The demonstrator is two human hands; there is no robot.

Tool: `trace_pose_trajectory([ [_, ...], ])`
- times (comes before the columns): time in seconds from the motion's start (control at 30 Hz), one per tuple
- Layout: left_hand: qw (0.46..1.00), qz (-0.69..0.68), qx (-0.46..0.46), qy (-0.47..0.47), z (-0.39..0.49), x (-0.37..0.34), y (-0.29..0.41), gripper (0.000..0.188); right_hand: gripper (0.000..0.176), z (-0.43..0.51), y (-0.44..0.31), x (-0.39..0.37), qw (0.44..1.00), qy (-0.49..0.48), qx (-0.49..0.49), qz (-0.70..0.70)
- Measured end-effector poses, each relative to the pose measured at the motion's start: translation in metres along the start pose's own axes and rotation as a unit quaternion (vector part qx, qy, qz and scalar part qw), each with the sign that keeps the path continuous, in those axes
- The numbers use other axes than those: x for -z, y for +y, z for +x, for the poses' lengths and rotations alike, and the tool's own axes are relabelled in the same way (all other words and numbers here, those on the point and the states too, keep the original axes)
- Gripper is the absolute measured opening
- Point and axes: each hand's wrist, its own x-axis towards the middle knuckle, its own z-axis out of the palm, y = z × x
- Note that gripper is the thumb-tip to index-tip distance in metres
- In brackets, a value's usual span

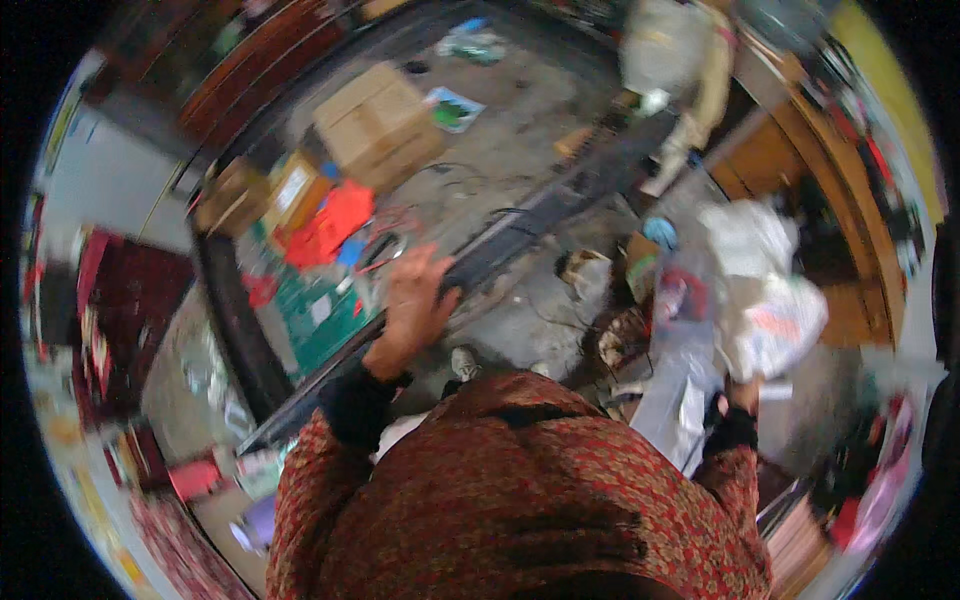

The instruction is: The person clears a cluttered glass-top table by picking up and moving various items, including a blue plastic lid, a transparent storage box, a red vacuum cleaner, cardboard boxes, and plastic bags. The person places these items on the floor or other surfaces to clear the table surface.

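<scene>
My left hand [416, 304] is over the dark rail [517, 232] of a low frame, fingers a little apart, with nothing seen in it. Whether it rests on the rail, I cannot tell. At the right, my right hand [744, 394] grips the near end of a white plastic bag [780, 322] with red printing, its fingers partly hidden and blurred. Beside that bag runs a long clear plastic wrapping [679, 360]. Another white plastic bag [750, 232] lies just beyond. Left of my left hand are a red plastic bag [337, 217] and a green sheet [319, 322].
Inside the frame stand a large cardboard box [375, 120] and smaller boxes [232, 196]. A wooden cabinet [765, 157] borders the right side. On the floor before my shoe [465, 364] lie a pale crumpled bag [589, 274], cords and a brown carton [641, 262].
</scene>
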Motion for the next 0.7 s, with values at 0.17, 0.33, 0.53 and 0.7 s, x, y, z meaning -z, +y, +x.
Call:
trace_pose_trajectory([
  [0.17, 0.995, -0.017, 0.085, -0.049, -0.026, -0.002, -0.005, 0.062, 0.052, 0.075, 0.061, 0.001, 0.982, 0.054, -0.166, 0.074],
  [0.33, 0.981, -0.038, 0.127, -0.142, -0.02, 0.011, 0.0, 0.066, 0.034, 0.077, -0.033, -0.183, 0.999, -0.034, -0.04, -0.002],
  [0.53, 0.926, -0.206, 0.117, -0.294, -0.014, 0.039, -0.038, 0.065, 0.034, -0.034, -0.19, -0.448, 0.84, -0.288, 0.405, -0.219],
  [0.7, 0.957, -0.12, 0.096, -0.247, -0.024, 0.097, -0.154, 0.056, 0.033, -0.092, -0.214, -0.551, 0.694, -0.347, 0.559, -0.291],
])
